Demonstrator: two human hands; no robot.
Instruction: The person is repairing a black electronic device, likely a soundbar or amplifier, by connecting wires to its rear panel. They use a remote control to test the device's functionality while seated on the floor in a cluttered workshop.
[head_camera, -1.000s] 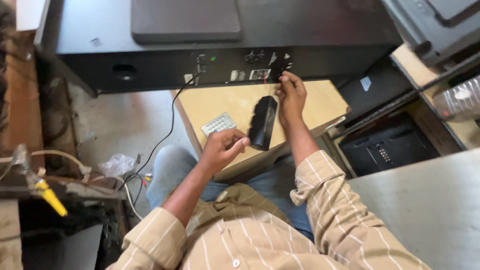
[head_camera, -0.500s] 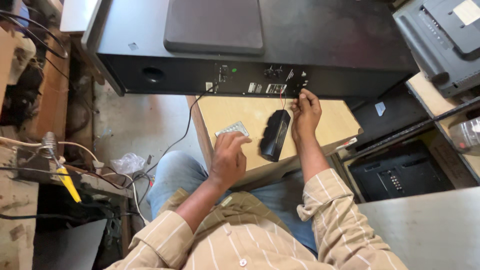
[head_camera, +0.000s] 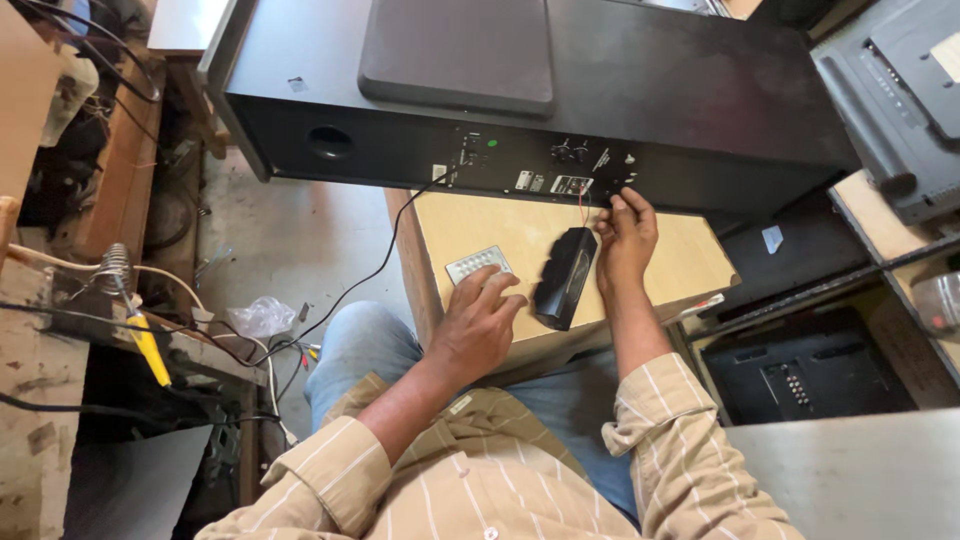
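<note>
Steadying the remote under flat, open left hand; right hand pinches thin wires at the speaker's panel: feed them straight, gently.

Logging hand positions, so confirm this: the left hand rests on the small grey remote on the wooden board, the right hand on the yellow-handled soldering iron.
Wrong on the right hand: the head view shows it at the long black speaker cabinet's rear panel. The left hand does rest on the small grey remote.

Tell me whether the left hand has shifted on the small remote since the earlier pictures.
No clear move. The left hand stays on the small white remote, left of the black device on the wooden board; the camera itself shifted.
</note>
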